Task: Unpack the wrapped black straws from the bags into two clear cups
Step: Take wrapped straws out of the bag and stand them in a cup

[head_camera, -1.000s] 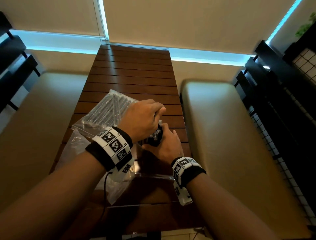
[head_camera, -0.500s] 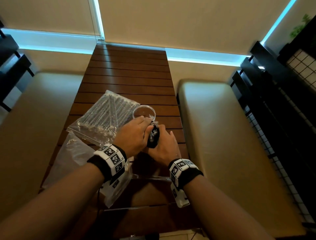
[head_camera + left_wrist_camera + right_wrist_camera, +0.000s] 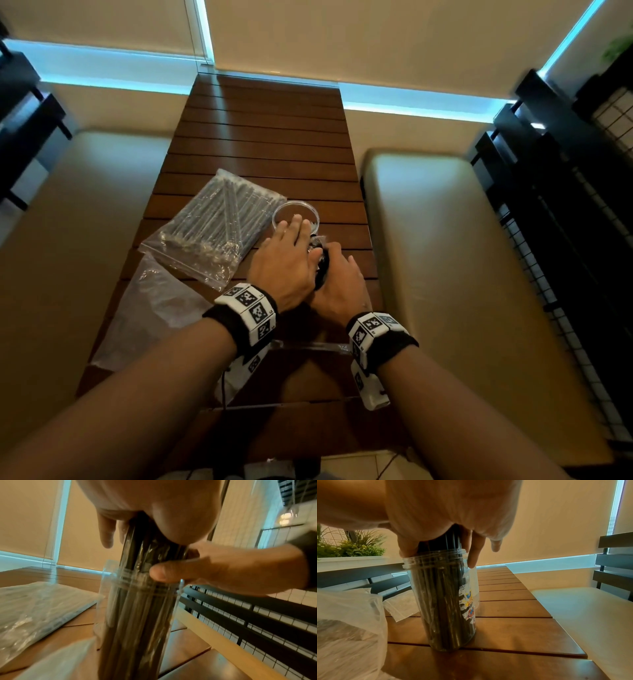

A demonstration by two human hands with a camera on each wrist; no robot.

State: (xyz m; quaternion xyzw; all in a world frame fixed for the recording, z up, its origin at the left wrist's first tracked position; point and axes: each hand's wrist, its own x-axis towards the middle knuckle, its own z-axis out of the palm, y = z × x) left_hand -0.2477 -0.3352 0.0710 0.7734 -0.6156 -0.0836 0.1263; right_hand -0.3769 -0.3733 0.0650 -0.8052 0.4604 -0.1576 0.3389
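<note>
A tall clear cup [image 3: 447,615] with a cartoon sticker stands on the wooden table, packed with wrapped black straws [image 3: 440,595]. My right hand [image 3: 339,284] grips the straw tops just above the rim, its thumb [image 3: 164,573] at the cup's mouth. My left hand [image 3: 287,263] lies flat on the straw ends [image 3: 144,550], fingers straight and reaching over an empty clear cup [image 3: 295,219]. In the head view the hands hide the filled cup; only a dark bit of straws [image 3: 322,270] shows. A sealed bag of straws [image 3: 219,226] lies to the left.
An empty crumpled plastic bag [image 3: 150,308] lies at the table's near left. Cushioned benches [image 3: 445,257] flank the slatted table [image 3: 267,137]. Black wire fencing [image 3: 565,240] runs along the right, and a planter with greenery [image 3: 351,547] shows in the right wrist view.
My left hand slid down and back from over the far cup, uncovering its mouth, and its curled fingers have straightened flat on the straw tops. My right hand keeps hold of the straws.
</note>
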